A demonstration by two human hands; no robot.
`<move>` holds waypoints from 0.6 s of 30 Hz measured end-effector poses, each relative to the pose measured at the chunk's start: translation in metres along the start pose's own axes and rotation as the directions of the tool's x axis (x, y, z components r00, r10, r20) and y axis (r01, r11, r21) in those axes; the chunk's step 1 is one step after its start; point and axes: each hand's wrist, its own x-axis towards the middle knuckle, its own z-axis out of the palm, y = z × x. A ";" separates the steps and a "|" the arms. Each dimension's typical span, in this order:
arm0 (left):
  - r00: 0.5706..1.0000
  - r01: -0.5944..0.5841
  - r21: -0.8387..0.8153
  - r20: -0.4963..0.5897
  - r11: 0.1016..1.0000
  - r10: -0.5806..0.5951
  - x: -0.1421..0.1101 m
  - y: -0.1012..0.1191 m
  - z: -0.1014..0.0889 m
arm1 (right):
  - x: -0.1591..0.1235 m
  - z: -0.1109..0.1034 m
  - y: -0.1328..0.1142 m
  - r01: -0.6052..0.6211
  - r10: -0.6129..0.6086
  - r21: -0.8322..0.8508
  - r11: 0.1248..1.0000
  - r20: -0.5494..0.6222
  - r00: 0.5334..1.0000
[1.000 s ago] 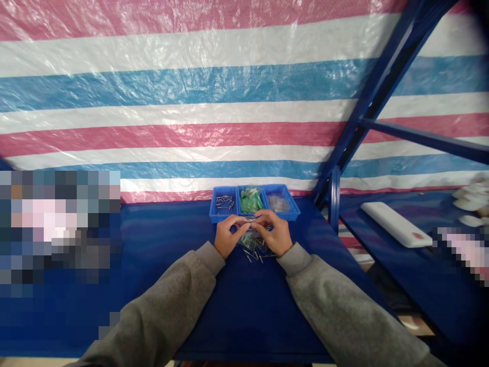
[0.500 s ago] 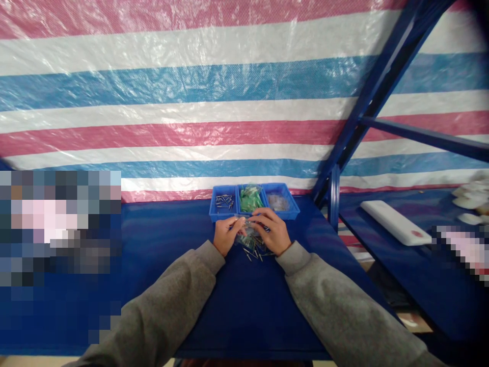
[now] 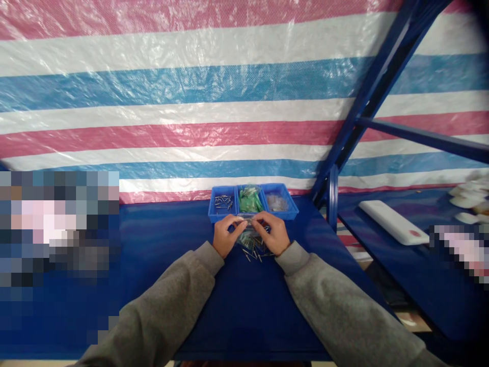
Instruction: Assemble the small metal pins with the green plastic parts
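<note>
Clear plastic bag (image 3: 245, 221) is pinched up between both grips, the left hand (image 3: 226, 235) and right hand (image 3: 270, 233) pressing it with their fingertips. Loose metal pins (image 3: 252, 253) lie beneath on the blue worktop (image 3: 244, 316), just before a three-compartment blue tray (image 3: 219, 216).

Clear bag (image 3: 247, 235): thin, glossy plastic
Loose pins (image 3: 252, 254): shiny metal
Parts bins (image 3: 222, 210): smooth blue plastic
Sleeve (image 3: 160, 300): matt grey cloth
Tarpaulin (image 3: 191, 86): crinkled, glossy woven plastic
Rack beam (image 3: 376, 92): smooth painted metal
</note>
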 end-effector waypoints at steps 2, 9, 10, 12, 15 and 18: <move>0.998 0.063 -0.044 0.005 0.997 -0.063 -0.001 -0.002 0.001 | 0.000 0.000 0.000 -0.002 0.002 0.006 1.000 -0.034 0.999; 0.979 0.203 -0.267 0.034 0.942 -0.201 -0.002 0.001 0.002 | -0.001 0.002 0.004 0.133 -0.137 -0.086 0.987 -0.033 0.990; 0.979 0.204 -0.287 0.044 0.936 -0.199 -0.002 0.001 0.003 | -0.002 0.003 0.005 0.144 -0.146 -0.096 0.985 -0.022 0.989; 0.978 0.208 -0.312 0.074 0.927 -0.194 -0.003 0.001 0.004 | -0.002 0.005 0.007 0.154 -0.156 -0.105 0.983 -0.013 0.988; 0.978 0.205 -0.290 0.104 0.935 -0.182 -0.004 0.000 0.003 | -0.001 0.004 0.005 0.144 -0.148 -0.099 0.985 -0.033 0.988; 0.987 0.148 -0.194 0.086 0.970 -0.133 -0.002 0.000 0.000 | 0.001 0.002 0.001 0.102 -0.105 -0.072 0.992 -0.039 0.994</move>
